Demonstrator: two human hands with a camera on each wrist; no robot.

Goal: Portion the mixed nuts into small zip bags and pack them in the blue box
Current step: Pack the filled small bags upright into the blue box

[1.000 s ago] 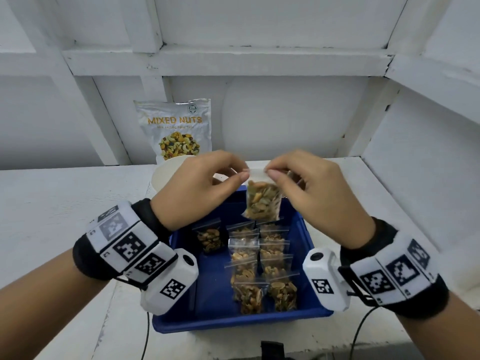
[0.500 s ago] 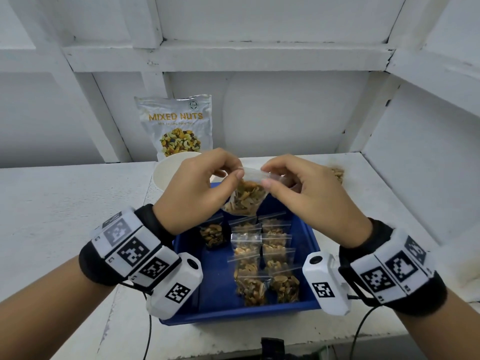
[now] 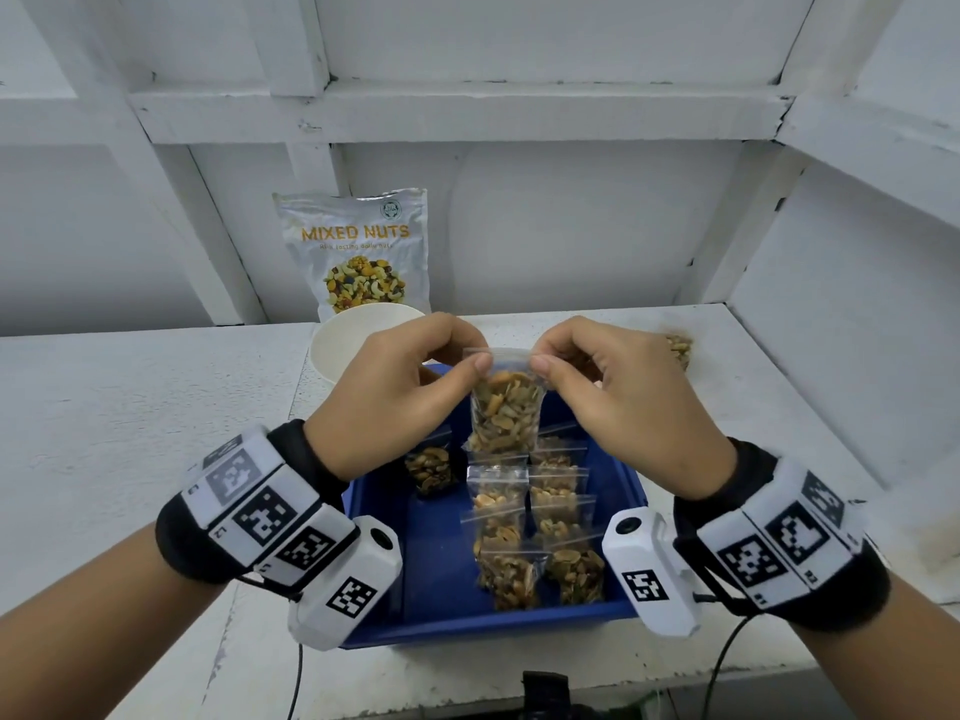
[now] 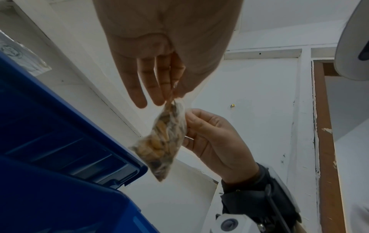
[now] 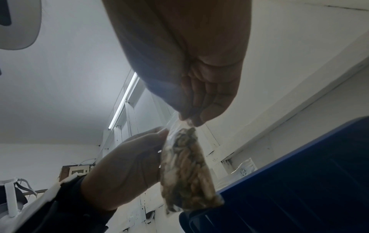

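The zip bag (image 3: 506,407) is thin clear plastic, glossy and creased, and the filled bags (image 3: 535,532) in the box look the same. The blue box (image 3: 441,563) is smooth moulded plastic with a slight sheen, while the nut pouch (image 3: 358,246) is shiny, crinkled silvery foil. The desk (image 3: 130,418) is matt white paint, rough and chipped, and the bowl (image 3: 343,340) looks matt off-white.
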